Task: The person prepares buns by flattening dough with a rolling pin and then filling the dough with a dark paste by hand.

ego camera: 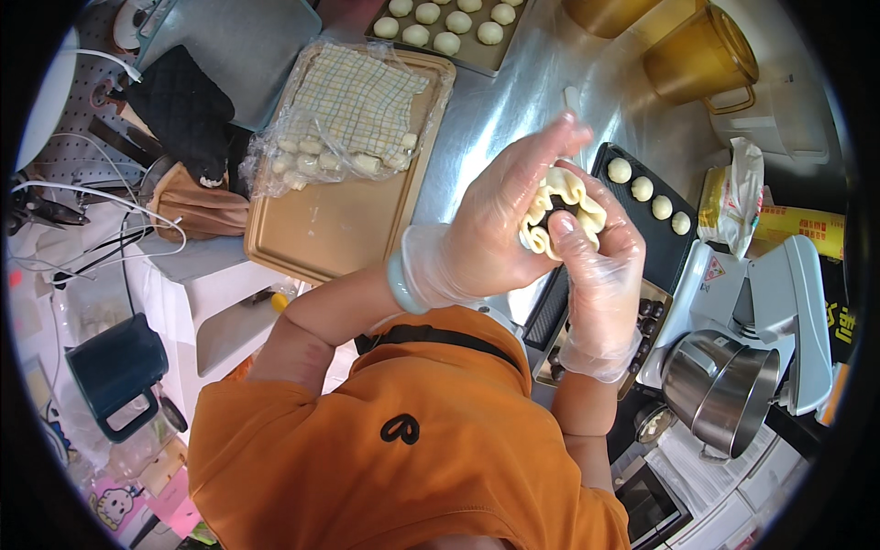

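Observation:
Both hands wear clear plastic gloves and meet over the steel worktop. Between them is a ruffled round of pale dough [583,199], gathered up around a dark ball of filling [554,206]. My left hand [491,206] rests along the dough's left side, its raised fingertips blurred; a pale bangle circles that wrist. My right hand [608,268] cups the dough from the right, with the thumb pressing at the filling. The dough's underside is hidden by the hands. To the right, several shaped dough balls [642,188] sit in a row on a black tray [622,234].
Dark filling balls [646,316] lie on a tray beneath my right wrist. At left, a tan tray [323,234] carries dough pieces under plastic film and a checked cloth [364,89]. Another baking tray [474,58] holds dough balls. A stand mixer [742,330] and amber pitcher [701,58] stand right.

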Motion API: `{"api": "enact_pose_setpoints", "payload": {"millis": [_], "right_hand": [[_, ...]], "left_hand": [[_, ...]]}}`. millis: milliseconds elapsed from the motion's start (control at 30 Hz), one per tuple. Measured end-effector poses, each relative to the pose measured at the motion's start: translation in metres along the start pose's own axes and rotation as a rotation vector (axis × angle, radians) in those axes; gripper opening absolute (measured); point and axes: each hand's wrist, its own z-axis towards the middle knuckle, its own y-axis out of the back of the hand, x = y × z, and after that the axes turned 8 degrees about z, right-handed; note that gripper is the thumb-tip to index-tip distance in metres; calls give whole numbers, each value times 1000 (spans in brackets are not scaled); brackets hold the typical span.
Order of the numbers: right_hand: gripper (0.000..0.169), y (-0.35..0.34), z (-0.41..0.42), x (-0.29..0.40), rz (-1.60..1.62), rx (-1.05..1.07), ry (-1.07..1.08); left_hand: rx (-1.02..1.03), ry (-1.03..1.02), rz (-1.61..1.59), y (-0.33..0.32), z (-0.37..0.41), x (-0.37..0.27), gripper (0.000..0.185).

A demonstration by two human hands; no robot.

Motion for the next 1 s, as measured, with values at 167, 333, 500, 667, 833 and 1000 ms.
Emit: {"api": "enact_pose_setpoints", "payload": {"millis": [167, 333, 500, 667, 833, 1000], "right_hand": [[57, -5, -1, -2, -46, -16, 6], [65, -7, -5, -15, -536, 24, 223], [75, 1, -5, -26, -886, 25, 439], [64, -3, -8, -28, -139, -80, 249], [48, -4, -6, -27, 15, 6, 81], [46, -3, 0, -18, 19, 20, 57]], "left_hand": [[77, 2, -10, 2, -3, 5, 79], [91, -274, 274, 7, 3, 17, 77], [143, -201, 205, 8, 2, 14, 76], [4, -122, 124, 2, -2, 9, 67], [91, -45, 26, 6, -5, 9, 68], [133, -62, 74, 9, -10, 11, 77]]}}
